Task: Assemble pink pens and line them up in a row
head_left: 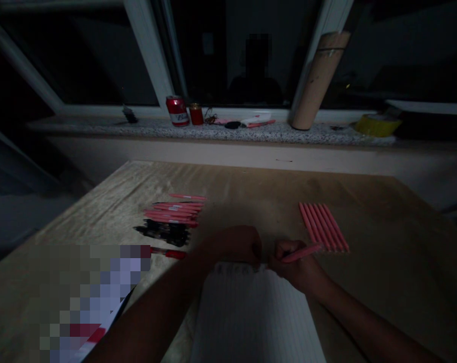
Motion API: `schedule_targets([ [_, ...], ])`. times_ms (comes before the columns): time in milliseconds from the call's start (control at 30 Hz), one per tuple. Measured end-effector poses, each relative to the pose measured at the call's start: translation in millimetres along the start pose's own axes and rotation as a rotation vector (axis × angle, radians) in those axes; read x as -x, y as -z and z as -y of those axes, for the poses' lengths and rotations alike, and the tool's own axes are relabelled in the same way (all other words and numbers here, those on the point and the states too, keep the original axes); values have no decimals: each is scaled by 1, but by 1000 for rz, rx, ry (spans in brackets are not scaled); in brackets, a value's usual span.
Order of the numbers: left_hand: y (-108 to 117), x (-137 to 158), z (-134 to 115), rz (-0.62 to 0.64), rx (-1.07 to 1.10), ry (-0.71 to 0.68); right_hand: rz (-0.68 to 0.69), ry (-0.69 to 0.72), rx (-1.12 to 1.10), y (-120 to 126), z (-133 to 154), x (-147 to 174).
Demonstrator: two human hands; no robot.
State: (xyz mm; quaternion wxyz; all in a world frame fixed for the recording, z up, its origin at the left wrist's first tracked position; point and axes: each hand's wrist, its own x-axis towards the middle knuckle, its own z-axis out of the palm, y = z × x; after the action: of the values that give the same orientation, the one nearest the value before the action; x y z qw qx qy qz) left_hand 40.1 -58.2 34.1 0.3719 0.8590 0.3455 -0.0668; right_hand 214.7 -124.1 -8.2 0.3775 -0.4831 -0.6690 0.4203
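Note:
My right hand (pixel 298 269) is closed around a pink pen (pixel 302 253), which points up and to the right. To the left of it, my left hand (pixel 241 243) is curled with its fingertips down at the top edge of a lined notepad (pixel 251 312). Whatever those fingers pinch, if anything, is hidden. The notepad lies between my forearms. Several pink pens (pixel 322 227) lie side by side in a neat row beyond my right hand. Left of my left hand lies a looser pile of pink pens (pixel 173 212), with black pens (pixel 166 233) and a red pen (pixel 170 253) nearer me.
The wooden table (pixel 247 194) ends at a wall below a granite windowsill (pixel 209 132). On the sill stand a red can (pixel 177 112), a small red jar (pixel 196 115), a tall cardboard-coloured tube (pixel 321 80) and a yellow tape roll (pixel 375 126). A partly blurred item lies at lower left.

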Motion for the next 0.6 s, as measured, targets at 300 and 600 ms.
schedule_targets([
  [300,-1,-1,1,-8,15,-27,-10,-62,-64,0,-5,0],
  [600,3,2,-5,-3,17,0,-19,-89,-98,1,-2,1],
])
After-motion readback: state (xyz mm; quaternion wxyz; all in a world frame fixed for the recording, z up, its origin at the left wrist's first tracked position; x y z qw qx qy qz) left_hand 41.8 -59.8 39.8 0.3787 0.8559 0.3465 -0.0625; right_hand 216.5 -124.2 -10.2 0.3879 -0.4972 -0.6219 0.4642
